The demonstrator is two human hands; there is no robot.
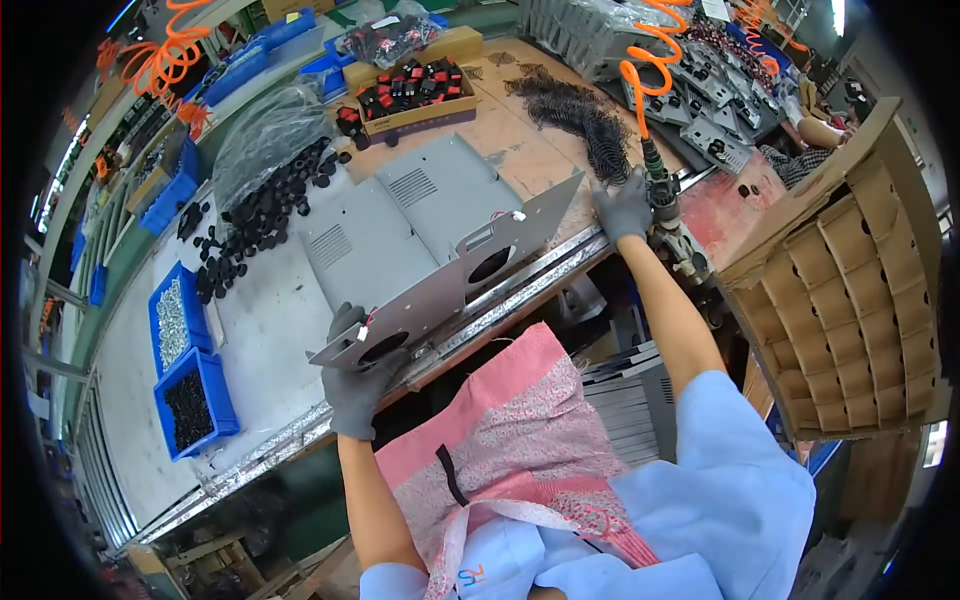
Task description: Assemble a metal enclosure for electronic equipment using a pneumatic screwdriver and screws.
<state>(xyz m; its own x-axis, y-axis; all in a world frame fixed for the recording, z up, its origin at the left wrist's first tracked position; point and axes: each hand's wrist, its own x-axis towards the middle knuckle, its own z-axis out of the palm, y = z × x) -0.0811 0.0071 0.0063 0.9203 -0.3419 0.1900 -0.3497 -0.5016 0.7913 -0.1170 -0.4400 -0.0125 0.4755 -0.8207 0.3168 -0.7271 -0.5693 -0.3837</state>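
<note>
A bent grey sheet-metal panel (440,205) with slotted vents, round cut-outs and small white connectors rests tilted at the bench's near edge. My gloved left hand (360,385) is wrapped round its near left corner, beside a round hole. My gloved right hand (624,208) is at the near end of a row of black wire fan guards (570,110). Its fingers close about the last guards, with their tips partly hidden. Just right of that hand hangs a pneumatic screwdriver (665,205) on an orange coiled hose (650,75).
Blue bins of silver screws (172,325) and black screws (188,408) stand at left, near loose black caps (260,215). Behind the panel is a box of red-and-black switches (420,90). A divided cardboard carton (840,310) stands at right. Metal plates (715,110) lie far right.
</note>
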